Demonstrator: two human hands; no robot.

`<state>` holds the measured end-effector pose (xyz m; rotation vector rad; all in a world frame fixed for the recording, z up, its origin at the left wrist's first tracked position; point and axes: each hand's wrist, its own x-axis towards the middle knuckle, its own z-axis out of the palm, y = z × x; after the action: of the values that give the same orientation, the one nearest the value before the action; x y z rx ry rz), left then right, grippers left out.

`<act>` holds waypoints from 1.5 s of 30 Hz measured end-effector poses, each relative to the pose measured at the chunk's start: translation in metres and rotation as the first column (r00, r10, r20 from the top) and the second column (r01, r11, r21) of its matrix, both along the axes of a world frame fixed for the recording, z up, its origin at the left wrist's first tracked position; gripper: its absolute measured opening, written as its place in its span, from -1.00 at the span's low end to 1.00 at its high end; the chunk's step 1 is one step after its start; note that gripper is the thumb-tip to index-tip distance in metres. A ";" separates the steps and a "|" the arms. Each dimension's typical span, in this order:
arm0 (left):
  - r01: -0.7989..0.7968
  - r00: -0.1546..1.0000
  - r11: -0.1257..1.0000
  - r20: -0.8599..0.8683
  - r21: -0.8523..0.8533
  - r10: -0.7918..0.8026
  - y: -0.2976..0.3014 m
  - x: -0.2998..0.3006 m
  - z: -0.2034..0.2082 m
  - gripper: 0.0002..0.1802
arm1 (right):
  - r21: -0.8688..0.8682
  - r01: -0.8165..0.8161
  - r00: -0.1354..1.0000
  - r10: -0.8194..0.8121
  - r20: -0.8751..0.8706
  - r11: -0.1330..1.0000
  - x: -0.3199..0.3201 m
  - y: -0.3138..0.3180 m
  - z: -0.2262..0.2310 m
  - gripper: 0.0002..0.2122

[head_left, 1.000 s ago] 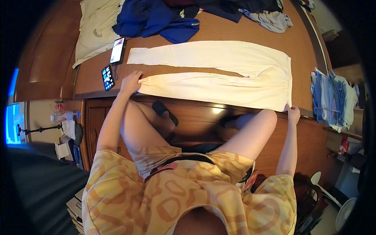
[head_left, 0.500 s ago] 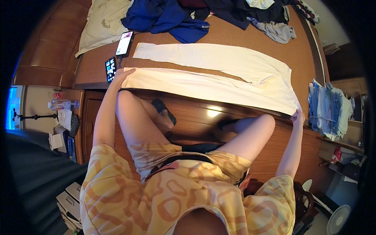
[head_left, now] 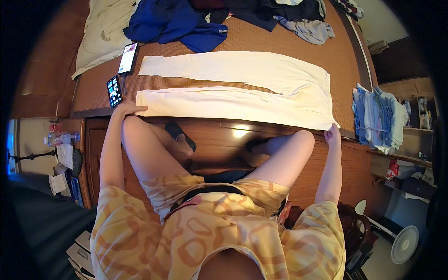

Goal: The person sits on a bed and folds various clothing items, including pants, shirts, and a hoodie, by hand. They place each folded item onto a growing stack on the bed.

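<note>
I see pants (head_left: pixel 233 101) spread on mat (head_left: pixel 252 39); left hand (head_left: pixel 128 109) touches hem (head_left: pixel 139 100), right hand (head_left: pixel 332 134) pinches waist corner (head_left: pixel 330 122); phones (head_left: pixel 114 91) nearby.

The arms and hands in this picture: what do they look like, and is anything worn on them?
They are a person's arms, covered at the top by loose short sleeves, yellow with light-brown rounded loops. Below the sleeves they are bare. The left hand and right hand wear no gloves, and no watch or cable shows on either arm.
</note>
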<state>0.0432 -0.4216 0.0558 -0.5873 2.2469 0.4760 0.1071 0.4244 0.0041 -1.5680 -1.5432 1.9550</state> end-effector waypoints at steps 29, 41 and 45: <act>-0.117 0.720 0.906 -0.663 -0.407 -0.205 0.028 -0.116 -0.097 0.06 | 0.691 -0.723 0.651 0.346 0.676 0.009 -0.171 -0.046 -0.035 -0.21; -0.385 0.626 0.551 -0.230 0.740 0.746 0.049 -0.110 -0.014 -0.49 | 0.327 -0.542 0.836 0.534 0.122 0.774 -0.155 0.007 -0.015 -0.78; -0.258 0.527 0.394 -0.213 0.882 0.823 0.045 -0.095 0.027 -0.55 | 0.254 -0.533 0.845 0.525 0.105 0.807 -0.141 0.006 -0.001 -0.89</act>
<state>-0.0519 -0.3767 0.0830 -0.8183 1.9723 2.2347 -0.0341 0.4304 0.0027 -1.1321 -2.3488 1.8375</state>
